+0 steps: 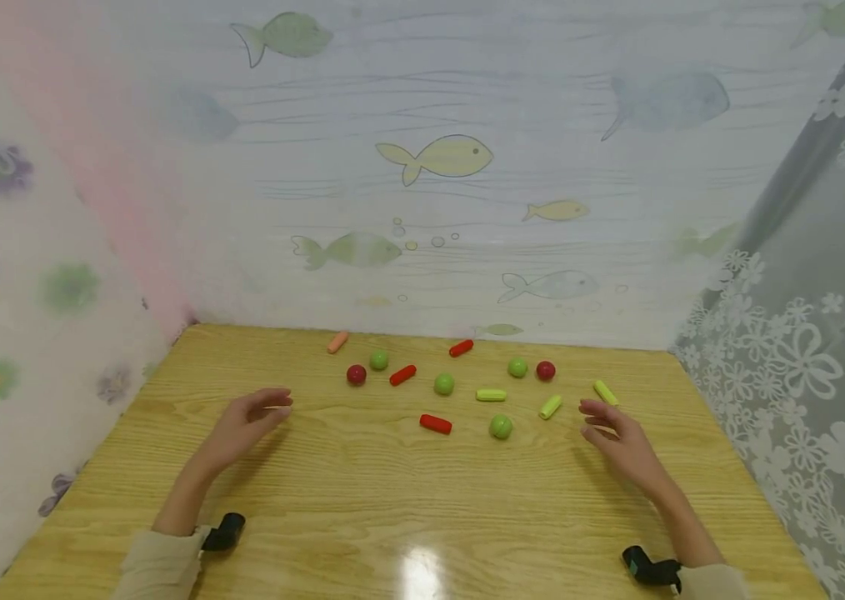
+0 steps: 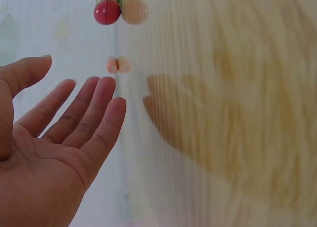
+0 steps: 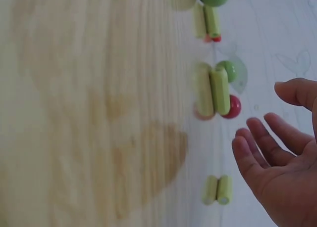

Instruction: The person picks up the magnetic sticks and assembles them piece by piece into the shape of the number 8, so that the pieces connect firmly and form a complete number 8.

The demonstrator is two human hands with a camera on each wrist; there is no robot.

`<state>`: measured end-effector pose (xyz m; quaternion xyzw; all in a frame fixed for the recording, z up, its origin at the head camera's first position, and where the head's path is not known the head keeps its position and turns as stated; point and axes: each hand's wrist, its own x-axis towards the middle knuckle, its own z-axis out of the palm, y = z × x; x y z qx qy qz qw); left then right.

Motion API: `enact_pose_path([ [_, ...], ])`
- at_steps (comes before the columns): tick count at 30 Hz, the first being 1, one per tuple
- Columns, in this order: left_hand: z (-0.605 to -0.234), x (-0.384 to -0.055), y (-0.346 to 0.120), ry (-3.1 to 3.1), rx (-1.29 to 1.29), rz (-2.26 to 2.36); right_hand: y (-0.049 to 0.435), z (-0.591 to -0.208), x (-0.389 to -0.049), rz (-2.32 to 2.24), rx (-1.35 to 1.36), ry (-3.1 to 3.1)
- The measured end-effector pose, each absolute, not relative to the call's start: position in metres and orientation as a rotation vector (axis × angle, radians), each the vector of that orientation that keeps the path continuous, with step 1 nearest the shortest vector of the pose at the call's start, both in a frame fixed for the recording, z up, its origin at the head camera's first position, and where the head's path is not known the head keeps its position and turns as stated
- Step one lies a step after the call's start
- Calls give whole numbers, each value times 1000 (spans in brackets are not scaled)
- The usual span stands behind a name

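Above the left part of the table hovers my left hand point(image 1: 246, 425), fingers relaxed and holding nothing. Its nearest things are a dark red ball point(image 1: 357, 375) and an orange stick point(image 1: 337, 342) near the back edge. My right hand point(image 1: 621, 446) hangs over the right side, loosely bent and bare of any object. Close to it lie one yellow-green stick point(image 1: 606, 393) and another yellow-green stick point(image 1: 551, 407). In the right wrist view a dark red ball point(image 3: 232, 107) shows behind a yellow-green stick point(image 3: 220, 91). Red sticks, such as the front red stick point(image 1: 436, 424), lie mid-table among several green balls point(image 1: 501, 427).
The wooden table point(image 1: 347, 500) has a glossy surface that mirrors the objects. A fish-patterned curtain point(image 1: 437, 275) stands along its back edge, and flowered cloth point(image 1: 782, 367) hangs at the right. Black wrist cameras, like the left one point(image 1: 226, 532), sit on both wrists.
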<state>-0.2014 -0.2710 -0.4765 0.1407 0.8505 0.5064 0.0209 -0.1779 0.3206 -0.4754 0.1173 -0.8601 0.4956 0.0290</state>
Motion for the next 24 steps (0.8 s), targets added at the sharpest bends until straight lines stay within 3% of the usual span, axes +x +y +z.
enact_pose_path([
  [14, -475, -215, -231, 2477, 590, 1574, 291, -479, -178, 1884, 572, -2811],
  [24, -484, -226, -185, 2391, 711, 1462, 267, -488, -188, 1725, 624, -2860],
])
